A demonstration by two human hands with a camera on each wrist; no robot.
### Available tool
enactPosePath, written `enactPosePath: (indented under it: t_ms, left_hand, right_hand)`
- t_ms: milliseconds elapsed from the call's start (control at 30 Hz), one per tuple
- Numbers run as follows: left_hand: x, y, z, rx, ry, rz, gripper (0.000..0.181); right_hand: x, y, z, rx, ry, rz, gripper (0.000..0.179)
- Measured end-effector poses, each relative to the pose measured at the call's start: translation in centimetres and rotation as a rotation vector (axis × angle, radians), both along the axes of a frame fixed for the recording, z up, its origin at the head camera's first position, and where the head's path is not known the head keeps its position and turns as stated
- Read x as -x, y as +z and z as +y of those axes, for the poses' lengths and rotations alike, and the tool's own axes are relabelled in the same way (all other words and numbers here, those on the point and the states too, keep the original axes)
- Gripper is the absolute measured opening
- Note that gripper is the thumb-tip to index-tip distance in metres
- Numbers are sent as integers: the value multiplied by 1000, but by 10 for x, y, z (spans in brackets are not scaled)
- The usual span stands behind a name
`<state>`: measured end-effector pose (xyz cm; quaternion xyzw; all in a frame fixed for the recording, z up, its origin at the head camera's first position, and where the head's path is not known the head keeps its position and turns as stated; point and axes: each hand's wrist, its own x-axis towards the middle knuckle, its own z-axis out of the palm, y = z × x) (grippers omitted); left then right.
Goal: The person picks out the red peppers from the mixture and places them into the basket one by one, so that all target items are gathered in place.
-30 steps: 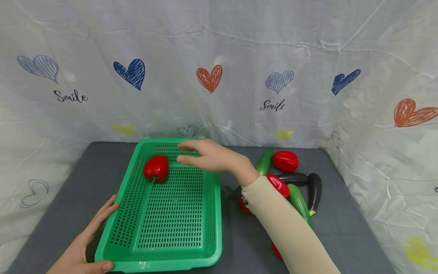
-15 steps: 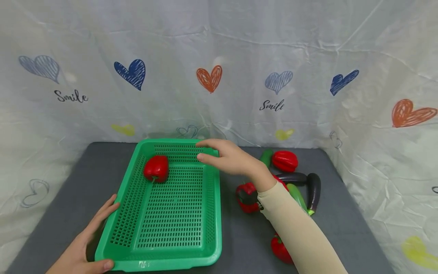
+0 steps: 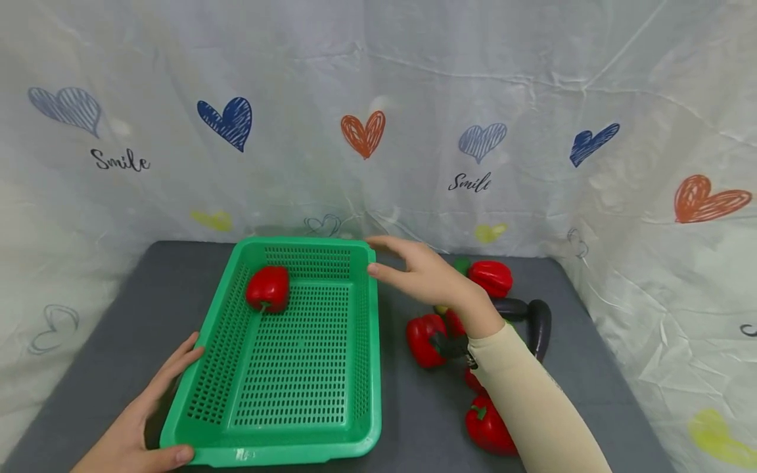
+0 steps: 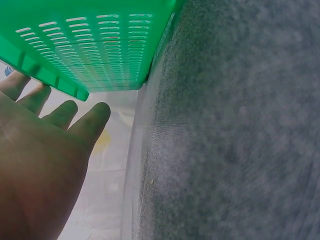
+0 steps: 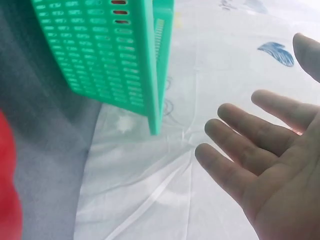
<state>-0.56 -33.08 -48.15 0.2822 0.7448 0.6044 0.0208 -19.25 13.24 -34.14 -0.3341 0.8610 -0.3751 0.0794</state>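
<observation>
A green plastic basket point(image 3: 301, 341) with slotted sides lies on the grey tabletop, one red bell pepper point(image 3: 268, 289) inside at its far left. My left hand point(image 3: 144, 417) rests at the near left corner, its thumb against the front rim and its fingers along the left side. From the left wrist, those fingers look straight, with their tips at the rim of the basket point(image 4: 95, 45). Holding nothing, my right hand point(image 3: 422, 269) hovers by the basket's far right corner. Its fingers are spread and extended in the right wrist view, apart from the basket point(image 5: 107, 55).
Right of the basket lie several vegetables, partly hidden by my right arm: a red bell pepper point(image 3: 424, 340), another red bell pepper point(image 3: 489, 427) nearer me, an eggplant point(image 3: 538, 325) and a cucumber point(image 3: 461, 265). A white curtain point(image 3: 408, 79) printed with hearts hangs behind the table.
My right hand has moved from above the basket's far part to the right, out over its right rim. My left hand and the red bell pepper in the basket have stayed in place.
</observation>
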Motion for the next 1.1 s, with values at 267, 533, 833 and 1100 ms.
enactPosePath:
  t_ms: [267, 533, 833, 1100]
  left_hand:
    - [-1, 6, 2, 30, 8, -1, 104]
    - [-1, 8, 1, 42, 11, 21, 109]
    - [-4, 12, 3, 140, 66, 49, 111]
    - [-5, 15, 4, 174, 91, 26, 110]
  right_hand:
    - [-2, 3, 22, -33, -13, -12, 67]
    - [-5, -9, 41, -32, -30, -56, 66]
    - [-12, -17, 59, -43, -75, -113, 65]
    - [-20, -22, 73, -60, -99, -119, 62]
